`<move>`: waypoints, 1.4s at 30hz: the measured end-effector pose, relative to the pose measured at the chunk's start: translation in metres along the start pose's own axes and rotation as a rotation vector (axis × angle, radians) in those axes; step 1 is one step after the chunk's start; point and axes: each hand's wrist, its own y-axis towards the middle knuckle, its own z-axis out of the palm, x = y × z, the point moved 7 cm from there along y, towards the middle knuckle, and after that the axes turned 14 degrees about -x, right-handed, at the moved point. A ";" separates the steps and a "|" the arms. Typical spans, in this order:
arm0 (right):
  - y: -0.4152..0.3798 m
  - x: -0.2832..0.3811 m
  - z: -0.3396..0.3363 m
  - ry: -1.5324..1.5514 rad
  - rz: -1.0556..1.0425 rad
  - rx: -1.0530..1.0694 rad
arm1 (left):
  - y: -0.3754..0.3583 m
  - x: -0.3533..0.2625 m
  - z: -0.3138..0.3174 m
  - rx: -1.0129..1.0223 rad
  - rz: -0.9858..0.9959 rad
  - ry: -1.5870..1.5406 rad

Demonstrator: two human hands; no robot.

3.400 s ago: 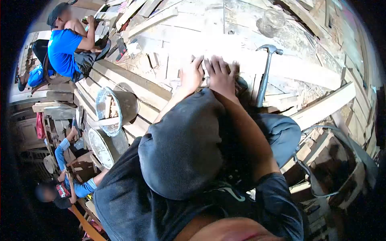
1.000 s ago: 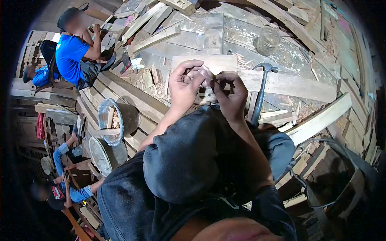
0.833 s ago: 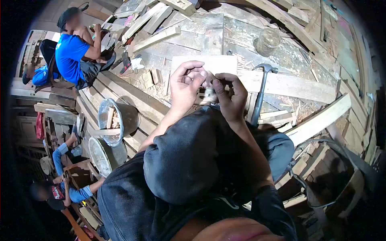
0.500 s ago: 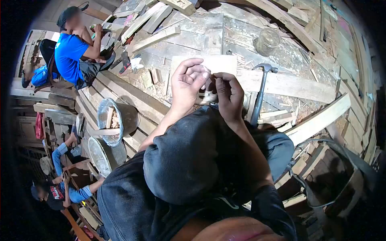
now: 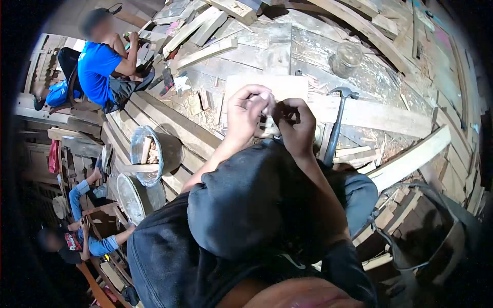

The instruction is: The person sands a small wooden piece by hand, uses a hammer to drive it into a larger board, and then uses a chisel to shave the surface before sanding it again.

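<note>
My left hand (image 5: 245,111) is raised in front of my knees, fingertips and thumb pinched together. Right beside it, my right hand (image 5: 298,123) is curled, its thumb and forefinger closed near the left fingertips. Whatever lies between the fingers is too small to make out. A pale flat board (image 5: 267,82) lies on the floor behind the hands. To the right of my right hand, a claw hammer (image 5: 336,126) with a dark handle lies with its head on a long plank (image 5: 382,117).
Two buckets, one (image 5: 137,154) with wood pieces and another (image 5: 126,192) beside it, stand at the left. A person in a blue shirt (image 5: 96,69) sits at upper left, another person (image 5: 74,244) at lower left. A glass jar (image 5: 345,59) stands ahead among scattered timber.
My fingertips have drawn closer together, and the left fingers are more tightly curled. The whole view has shifted slightly. The hammer and board lie as before.
</note>
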 end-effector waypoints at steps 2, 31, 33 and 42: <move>-0.001 0.000 0.000 -0.044 0.015 0.008 | 0.001 0.002 -0.004 -0.036 -0.032 -0.007; 0.008 -0.002 -0.015 -0.086 0.053 -0.092 | 0.006 0.041 -0.006 0.182 -0.580 -0.766; 0.008 -0.002 -0.015 -0.108 0.050 -0.097 | 0.005 0.040 -0.004 0.209 -0.597 -0.810; 0.011 -0.015 -0.022 -0.154 0.009 -0.085 | 0.005 0.038 -0.005 0.282 -0.608 -0.891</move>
